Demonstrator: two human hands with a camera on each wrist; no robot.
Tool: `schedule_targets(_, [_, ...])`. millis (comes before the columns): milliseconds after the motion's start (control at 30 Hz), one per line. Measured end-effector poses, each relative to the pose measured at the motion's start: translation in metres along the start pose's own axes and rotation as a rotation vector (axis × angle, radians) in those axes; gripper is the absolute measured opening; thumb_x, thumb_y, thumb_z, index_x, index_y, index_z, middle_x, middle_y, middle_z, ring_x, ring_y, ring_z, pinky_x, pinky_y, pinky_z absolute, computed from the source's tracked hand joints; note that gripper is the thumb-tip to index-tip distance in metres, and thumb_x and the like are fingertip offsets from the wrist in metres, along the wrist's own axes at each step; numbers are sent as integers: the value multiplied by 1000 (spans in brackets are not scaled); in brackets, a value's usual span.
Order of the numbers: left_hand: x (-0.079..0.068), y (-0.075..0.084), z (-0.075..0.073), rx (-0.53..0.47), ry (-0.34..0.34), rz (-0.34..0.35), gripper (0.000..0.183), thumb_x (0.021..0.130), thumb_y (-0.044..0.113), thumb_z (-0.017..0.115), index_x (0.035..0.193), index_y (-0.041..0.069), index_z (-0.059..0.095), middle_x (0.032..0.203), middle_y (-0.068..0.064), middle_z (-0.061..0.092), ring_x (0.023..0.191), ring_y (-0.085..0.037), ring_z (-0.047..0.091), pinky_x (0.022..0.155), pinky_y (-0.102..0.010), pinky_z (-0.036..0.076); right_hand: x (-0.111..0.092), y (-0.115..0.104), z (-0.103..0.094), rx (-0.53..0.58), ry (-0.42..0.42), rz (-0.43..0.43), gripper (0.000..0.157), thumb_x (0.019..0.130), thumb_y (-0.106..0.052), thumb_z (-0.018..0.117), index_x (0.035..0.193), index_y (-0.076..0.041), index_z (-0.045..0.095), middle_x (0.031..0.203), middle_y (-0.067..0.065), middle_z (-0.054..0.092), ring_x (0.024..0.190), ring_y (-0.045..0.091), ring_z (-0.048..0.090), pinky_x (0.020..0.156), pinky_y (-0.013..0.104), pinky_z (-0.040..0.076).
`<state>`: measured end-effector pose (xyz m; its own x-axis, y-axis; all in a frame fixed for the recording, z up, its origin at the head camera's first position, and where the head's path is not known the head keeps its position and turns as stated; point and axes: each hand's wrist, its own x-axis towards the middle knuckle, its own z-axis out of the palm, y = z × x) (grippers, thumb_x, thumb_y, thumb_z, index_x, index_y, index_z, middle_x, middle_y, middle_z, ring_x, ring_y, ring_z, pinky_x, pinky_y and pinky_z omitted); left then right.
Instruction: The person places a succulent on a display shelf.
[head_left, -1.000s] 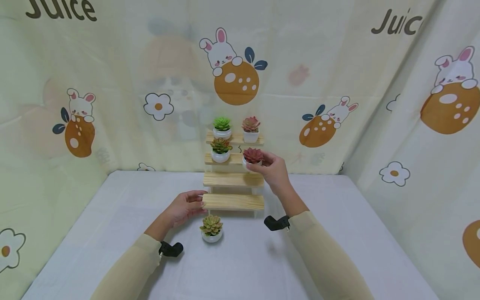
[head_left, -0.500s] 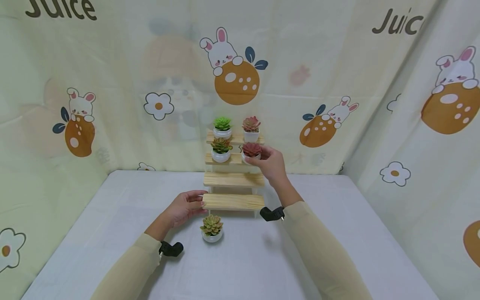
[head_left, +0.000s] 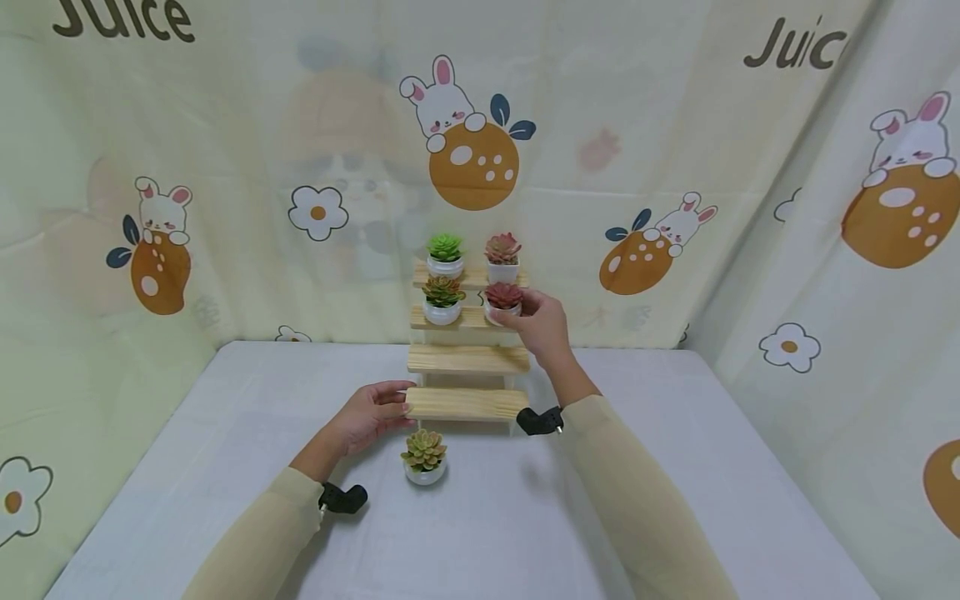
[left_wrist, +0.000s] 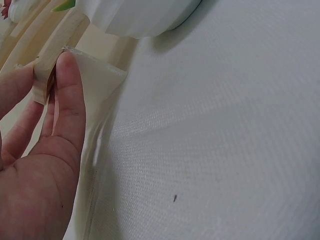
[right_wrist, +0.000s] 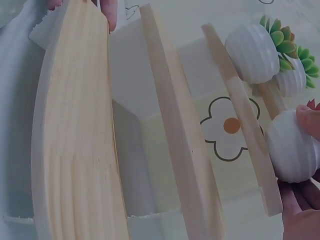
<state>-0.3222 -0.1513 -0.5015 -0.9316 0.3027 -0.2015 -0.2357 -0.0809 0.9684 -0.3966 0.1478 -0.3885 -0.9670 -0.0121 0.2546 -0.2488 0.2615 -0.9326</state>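
My right hand (head_left: pixel 546 327) holds a dark red potted succulent (head_left: pixel 503 297) by its white pot, at the right end of the second shelf from the top. In the right wrist view that white pot (right_wrist: pixel 292 145) sits at the board's end between thumb and fingers. My left hand (head_left: pixel 369 417) grips the left end of the lowest board of the wooden tiered stand (head_left: pixel 467 404). Its thumb and fingers pinch the board's edge (left_wrist: pixel 55 55) in the left wrist view. A yellow-green potted succulent (head_left: pixel 424 454) stands on the table in front of the stand.
A green-brown succulent (head_left: pixel 442 298) stands left on the same shelf. The top shelf bears a bright green succulent (head_left: pixel 446 254) and a pink one (head_left: pixel 502 257) in a square pot. A white cloth covers the table (head_left: pixel 300 375); a printed curtain (head_left: pixel 570 100) hangs behind.
My right hand has moved slightly left and up with the dark red succulent, bringing its pot onto the second shelf. My left hand has stayed at the lowest board.
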Motion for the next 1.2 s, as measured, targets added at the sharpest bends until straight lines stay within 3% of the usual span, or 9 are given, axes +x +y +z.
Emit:
schedule_targets(267, [0, -1, 1, -2, 6, -5, 54, 99, -2, 63, 150, -1, 47, 120, -11, 61, 101, -17, 69, 91, -32, 63, -3, -2, -1, -55, 18, 22, 52, 84, -23, 86, 131, -6, 69, 126, 12, 72, 105, 19, 64, 79, 19, 53])
schedule_targets(400, [0, 0, 2, -1, 1, -1, 54, 99, -2, 63, 150, -1, 46, 120, -11, 61, 101, -17, 69, 91, -32, 63, -7, -3, -1, -30, 23, 21, 55, 85, -20, 86, 133, -4, 66, 131, 15, 70, 118, 24, 67, 94, 28, 59])
schedule_targets(600, [1, 0, 1, -8, -10, 11, 55, 98, -3, 63, 150, -2, 45, 120, -11, 62, 102, -17, 69, 92, -32, 63, -19, -5, -5, 3, 36, 14, 59, 86, -17, 85, 137, 0, 62, 139, 20, 64, 130, 30, 61, 110, 40, 53])
schedule_targets(933, [2, 0, 0, 6, 6, -4, 54, 99, -1, 62, 151, -1, 46, 123, -12, 61, 103, -18, 69, 96, -35, 62, -45, 6, -12, 16, 41, -4, 60, 87, -23, 84, 135, 3, 62, 139, 19, 63, 131, 32, 61, 111, 36, 52])
schedule_targets(1200, [3, -1, -1, 0, 11, -16, 55, 98, 0, 64, 150, -1, 47, 122, -11, 61, 102, -18, 69, 95, -34, 62, -72, 17, -10, 110, 37, -33, 49, 87, -16, 83, 130, 2, 66, 131, 20, 67, 126, 34, 63, 101, 21, 56])
